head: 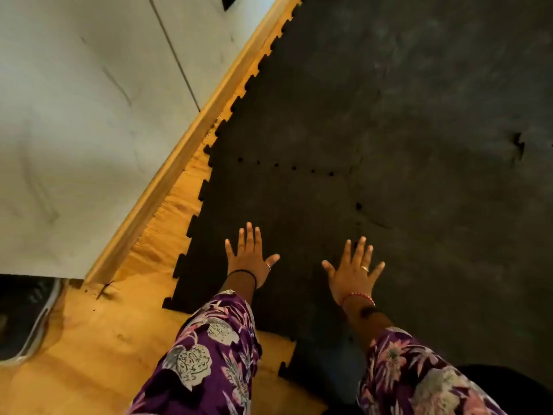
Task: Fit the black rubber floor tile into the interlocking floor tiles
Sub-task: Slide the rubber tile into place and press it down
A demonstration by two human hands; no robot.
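Left hand [250, 259] and right hand [353, 272] lie flat, fingers spread apart, holding nothing, on the black rubber floor tile [269, 205], which sits against the interlocking floor tiles [434, 145] over the wooden floor [98, 339].

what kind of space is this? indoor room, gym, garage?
Likely an indoor room being fitted as a gym or play area. Black interlocking floor tiles cover a wooden floor, with a wooden baseboard under a pale wall. Both hands, left hand and right hand, lie flat, fingers spread, on the black rubber floor tile.
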